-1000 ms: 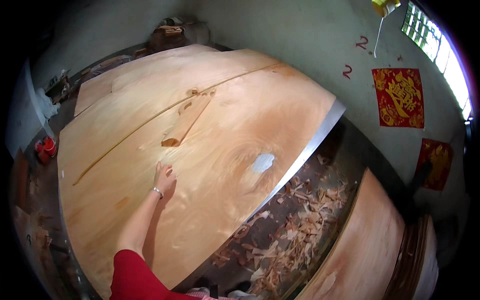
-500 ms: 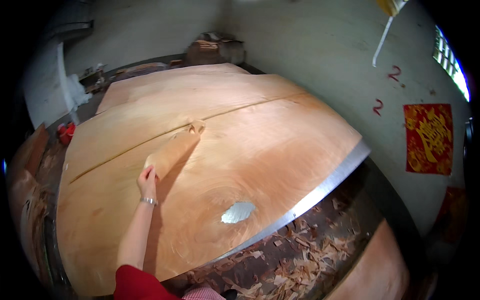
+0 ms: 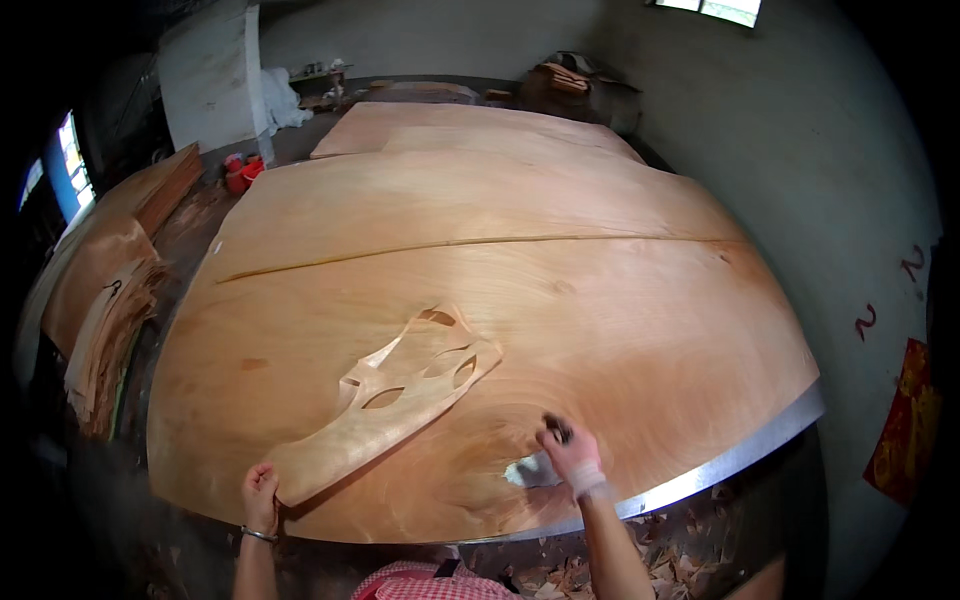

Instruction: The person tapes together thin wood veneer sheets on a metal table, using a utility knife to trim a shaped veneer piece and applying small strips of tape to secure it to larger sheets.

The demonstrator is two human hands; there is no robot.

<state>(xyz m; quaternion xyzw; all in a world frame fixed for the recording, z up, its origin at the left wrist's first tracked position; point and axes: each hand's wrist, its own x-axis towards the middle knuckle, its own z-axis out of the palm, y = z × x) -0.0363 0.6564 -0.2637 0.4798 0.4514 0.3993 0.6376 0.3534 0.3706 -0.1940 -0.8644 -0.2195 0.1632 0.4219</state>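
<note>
A thin, pale piece of wood veneer (image 3: 345,435) with several ragged holes lies slanted over a broad veneer sheet (image 3: 620,310). At its near left corner, my left hand (image 3: 262,492) is closed, fingers curled on the edge. My right hand (image 3: 574,455) is closed around a small dark tool (image 3: 557,428), too blurred to name its kind. Just below that hand, a ragged hole (image 3: 532,470) in the sheet shows a silvery surface, partly covered by the hand.
A shiny metal strip (image 3: 720,462) runs along the sheet's near right edge. One long, narrow slit (image 3: 480,241) crosses the sheet. Stacked veneer (image 3: 110,310) stands on the left, near a red container (image 3: 240,175). Wood scraps (image 3: 690,560) litter the floor.
The pale veneer piece came nearer and opened out flatter, drawn by my left hand. My right hand has come into view with the dark tool. The view has turned left.
</note>
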